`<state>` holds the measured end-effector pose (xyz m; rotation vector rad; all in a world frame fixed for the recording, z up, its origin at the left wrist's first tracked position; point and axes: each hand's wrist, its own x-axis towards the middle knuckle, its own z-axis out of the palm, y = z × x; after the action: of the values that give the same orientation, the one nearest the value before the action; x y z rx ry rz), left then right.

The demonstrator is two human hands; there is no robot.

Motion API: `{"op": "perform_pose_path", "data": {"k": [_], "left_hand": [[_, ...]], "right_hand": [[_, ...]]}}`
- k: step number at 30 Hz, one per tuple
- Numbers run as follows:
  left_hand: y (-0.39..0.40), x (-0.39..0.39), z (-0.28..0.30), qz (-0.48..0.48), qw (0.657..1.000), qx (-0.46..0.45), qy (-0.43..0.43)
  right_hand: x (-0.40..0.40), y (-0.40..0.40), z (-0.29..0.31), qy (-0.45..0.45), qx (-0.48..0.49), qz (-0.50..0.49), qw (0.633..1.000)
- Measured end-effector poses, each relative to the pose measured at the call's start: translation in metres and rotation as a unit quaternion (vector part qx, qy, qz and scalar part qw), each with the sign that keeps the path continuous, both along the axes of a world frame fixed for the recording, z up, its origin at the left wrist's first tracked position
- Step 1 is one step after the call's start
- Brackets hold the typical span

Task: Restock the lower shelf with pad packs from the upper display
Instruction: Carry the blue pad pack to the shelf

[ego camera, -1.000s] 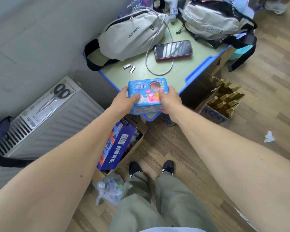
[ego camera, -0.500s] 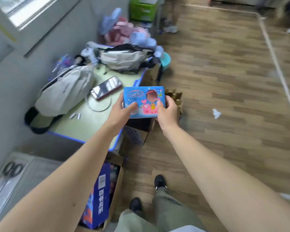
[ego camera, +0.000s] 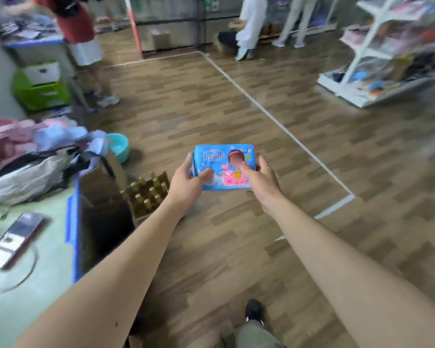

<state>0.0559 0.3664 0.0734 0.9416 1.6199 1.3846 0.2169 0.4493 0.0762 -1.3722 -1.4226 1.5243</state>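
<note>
Pad pack: one blue pad pack (ego camera: 225,167) with a cartoon figure and pink hearts on its face, held out in front of the body above the wooden floor (ego camera: 236,109), between the two hands, printed face toward the camera.
Left hand: the left hand (ego camera: 186,182) grips the pack's left end, thumb laid across the front, fingers curled behind the edge.
Right hand: the right hand (ego camera: 260,179) holds the right end, thumb pressed on the front near the figure, fingers wrapped round the side.
Position: the pack is off the bench (ego camera: 35,285), well apart from the white shelf rack (ego camera: 377,59) at the far right.
Bench: green top with a blue rim at the left; it carries one phone (ego camera: 17,241), one grey bag (ego camera: 28,174) and a heap of pink and blue cloth (ego camera: 35,134).
Floor items: one cardboard box of gold-capped bottles (ego camera: 148,195) just beside the bench; one teal basin (ego camera: 118,146) behind it.
Counts: one pad pack, two hands, one phone; the bottles are too blurred to count.
Feet: one black shoe (ego camera: 254,310) at the bottom edge.
</note>
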Motion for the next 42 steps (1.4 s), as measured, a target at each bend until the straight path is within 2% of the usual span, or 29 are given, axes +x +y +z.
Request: {"op": "perform_pose_path", "data": {"k": [8,13,18,22,26,31,42], "left_hand": [[0.156,0.148,0.03,-0.194,0.981,0.023,0.004],[0.242,0.253,0.05,-0.228,0.972,0.043,-0.029],[0.308,0.327,0.07,-0.279,0.958,0.048,-0.04],[0.365,0.365,0.071,-0.322,0.944,0.056,-0.041],[0.428,0.388,0.064,-0.344,0.936,0.046,-0.054],[0.53,0.4,0.061,-0.376,0.924,0.052,-0.044],[0.744,0.434,0.095,-0.429,0.899,0.079,-0.028]], "right_hand": [[0.172,0.099,0.029,0.011,0.021,-0.16,0.987],[0.274,0.154,0.059,0.024,0.036,-0.218,0.975],[0.34,0.197,0.08,0.022,0.054,-0.277,0.959],[0.372,0.233,0.091,0.045,0.064,-0.308,0.948],[0.391,0.283,0.091,0.023,0.065,-0.345,0.936],[0.399,0.371,0.088,0.006,0.056,-0.385,0.921],[0.426,0.556,0.111,0.017,0.111,-0.443,0.889]]}}
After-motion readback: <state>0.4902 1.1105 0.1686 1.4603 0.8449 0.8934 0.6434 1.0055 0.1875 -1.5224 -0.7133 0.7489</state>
